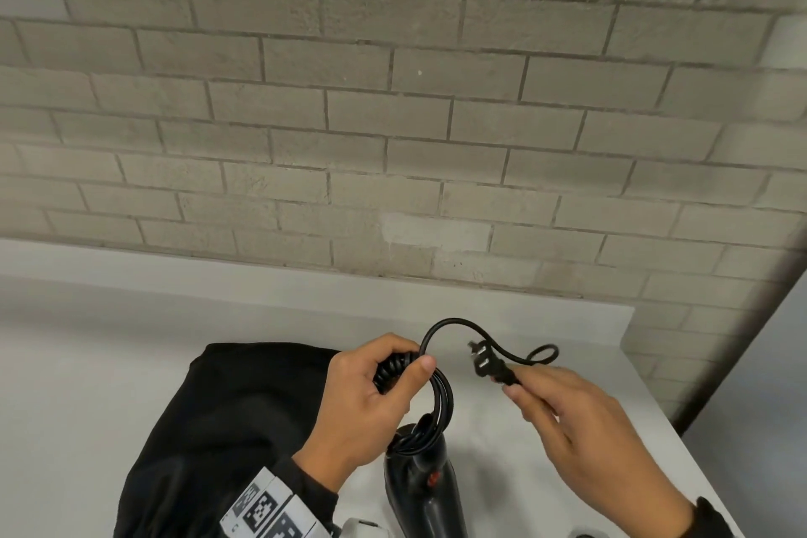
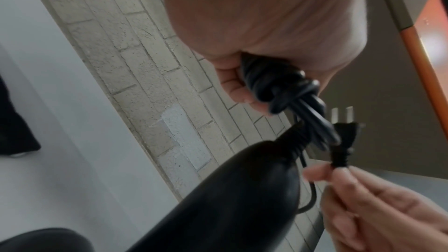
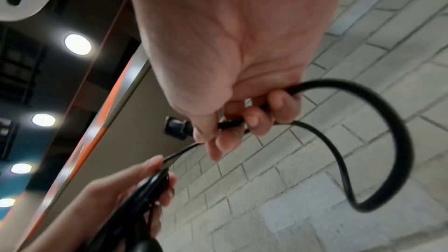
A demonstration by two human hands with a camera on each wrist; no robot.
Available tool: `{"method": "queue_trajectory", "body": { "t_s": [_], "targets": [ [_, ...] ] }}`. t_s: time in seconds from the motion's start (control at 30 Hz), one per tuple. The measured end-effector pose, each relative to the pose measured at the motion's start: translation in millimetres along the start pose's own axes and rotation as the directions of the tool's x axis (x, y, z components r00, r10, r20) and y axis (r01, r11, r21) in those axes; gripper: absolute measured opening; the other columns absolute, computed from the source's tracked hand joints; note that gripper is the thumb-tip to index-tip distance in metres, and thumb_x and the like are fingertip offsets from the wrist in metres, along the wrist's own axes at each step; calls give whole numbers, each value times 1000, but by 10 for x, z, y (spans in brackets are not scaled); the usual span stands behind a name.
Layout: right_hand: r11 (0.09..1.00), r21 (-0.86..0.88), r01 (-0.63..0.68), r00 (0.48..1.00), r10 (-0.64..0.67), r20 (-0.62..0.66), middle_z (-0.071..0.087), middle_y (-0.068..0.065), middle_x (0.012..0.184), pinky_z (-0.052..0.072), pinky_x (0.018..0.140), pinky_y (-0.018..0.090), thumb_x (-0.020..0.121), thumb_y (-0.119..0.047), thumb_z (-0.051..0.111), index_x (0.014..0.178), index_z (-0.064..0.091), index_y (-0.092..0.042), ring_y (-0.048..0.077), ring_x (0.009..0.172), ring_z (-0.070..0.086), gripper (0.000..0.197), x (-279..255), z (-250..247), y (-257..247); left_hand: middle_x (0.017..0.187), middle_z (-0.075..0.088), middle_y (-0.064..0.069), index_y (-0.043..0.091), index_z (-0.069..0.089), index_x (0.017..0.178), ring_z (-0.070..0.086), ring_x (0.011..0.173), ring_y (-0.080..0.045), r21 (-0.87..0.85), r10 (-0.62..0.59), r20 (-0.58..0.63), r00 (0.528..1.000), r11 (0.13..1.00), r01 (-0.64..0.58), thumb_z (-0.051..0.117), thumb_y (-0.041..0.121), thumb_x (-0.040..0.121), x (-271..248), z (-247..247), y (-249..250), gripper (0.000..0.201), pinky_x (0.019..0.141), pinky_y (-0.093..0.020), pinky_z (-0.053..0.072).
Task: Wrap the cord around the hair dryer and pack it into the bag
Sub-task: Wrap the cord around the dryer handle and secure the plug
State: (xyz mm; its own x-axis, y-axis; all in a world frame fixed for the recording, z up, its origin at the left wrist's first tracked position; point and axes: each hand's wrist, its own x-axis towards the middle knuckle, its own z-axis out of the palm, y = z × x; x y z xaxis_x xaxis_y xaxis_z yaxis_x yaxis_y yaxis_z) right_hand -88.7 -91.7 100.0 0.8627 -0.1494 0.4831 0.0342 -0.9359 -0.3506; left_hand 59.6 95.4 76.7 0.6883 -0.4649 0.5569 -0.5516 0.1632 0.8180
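Left hand (image 1: 371, 398): fingers and thumb were curled round a bundle of wound cord (image 1: 441, 389) — clamped on it, above the dryer's handle end.
Right hand (image 1: 581, 428): thumb and fingertips pinched the cord just behind the plug (image 1: 484, 365), the other fingers loosely bent.
Cord: black; coils sat in the left fist, a few loops hung down to the dryer's handle, and a free arc rose from the fist and ran across to a small loop beyond the right hand.
Plug: two flat prongs, held in the air between the two hands, apart from the left one.
Dryer (image 1: 421, 489): black, with a red switch, handle end up; it hung by the cord — whether its lower end touched the table (image 1: 87, 363) cannot be told.
Bag (image 1: 227, 428): black, lying on the white table left of the dryer, partly under the left wrist.
Behind: a pale brick wall (image 1: 393, 122).
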Motion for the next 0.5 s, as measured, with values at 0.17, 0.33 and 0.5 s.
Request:
{"method": "queue_trajectory", "body": {
  "t_s": [0.17,0.33,0.5],
  "targets": [
    [924,-382,-22,995,56,78,52,-16,59,32,39,20,86,-40,65,87,64,-40,8,52,48,1,36,231,50,66,69,1,25,72,82,66,59,-13,2,13,10,1000,1000,-13,67,43,84,3,64,16,19,61,-19,50],
    [979,-199,46,986,-12,169,54,-15,70,32,53,17,95,-49,42,101,61,-40,8,65,47,22,93,469,5,72,70,1,24,73,82,66,66,-14,2,-7,24,1000,1000,7,69,44,84,23,68,17,20,65,-22,51],
    [970,234,69,976,-115,187,50,-16,81,36,73,20,100,-37,37,92,58,-33,8,82,43,23,127,520,-93,71,70,-5,19,74,78,66,69,-23,-162,-122,46,991,978,128,75,40,77,58,50,39,21,68,-26,53]
  ]
}}
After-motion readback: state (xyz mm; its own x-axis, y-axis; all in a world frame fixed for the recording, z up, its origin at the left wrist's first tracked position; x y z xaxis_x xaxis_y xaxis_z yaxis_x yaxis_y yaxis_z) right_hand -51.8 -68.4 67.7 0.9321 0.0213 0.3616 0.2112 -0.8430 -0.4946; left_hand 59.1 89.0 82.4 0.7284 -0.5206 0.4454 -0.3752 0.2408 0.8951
